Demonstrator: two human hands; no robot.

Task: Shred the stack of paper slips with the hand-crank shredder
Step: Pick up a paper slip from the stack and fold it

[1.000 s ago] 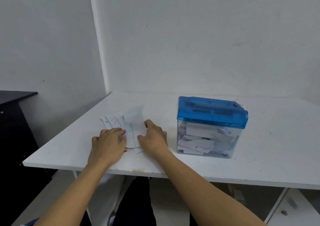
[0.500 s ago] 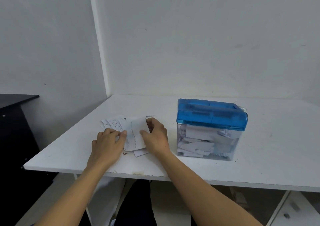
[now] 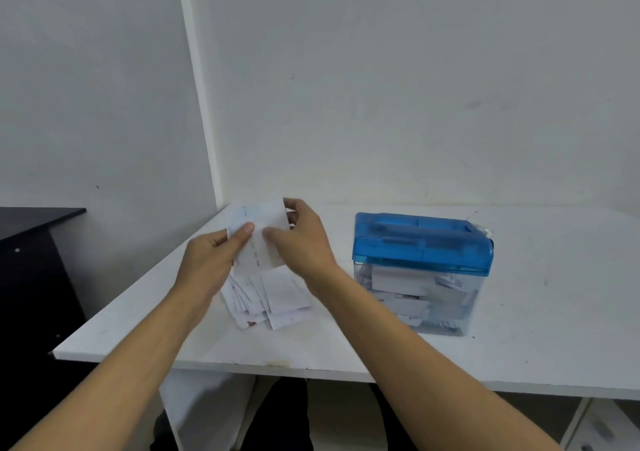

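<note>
A loose stack of white paper slips (image 3: pixel 268 298) lies on the white table (image 3: pixel 540 353), left of the shredder. My left hand (image 3: pixel 211 263) and my right hand (image 3: pixel 301 242) together hold one white slip (image 3: pixel 259 232) lifted above the stack, each pinching a side with thumb in front. The hand-crank shredder (image 3: pixel 420 242) has a blue lid on a clear bin holding several paper pieces. It stands to the right of my right hand, untouched. Its crank is barely visible at the lid's far right end.
A black cabinet (image 3: pixel 31 277) stands left of the table, below its level. White walls meet in a corner behind the table. The table's near edge runs just below the stack. My dark-clothed legs show under the table.
Both hands rose from the stack on the table, lifting one slip up and away from me. The rest of the stack stays on the table.
</note>
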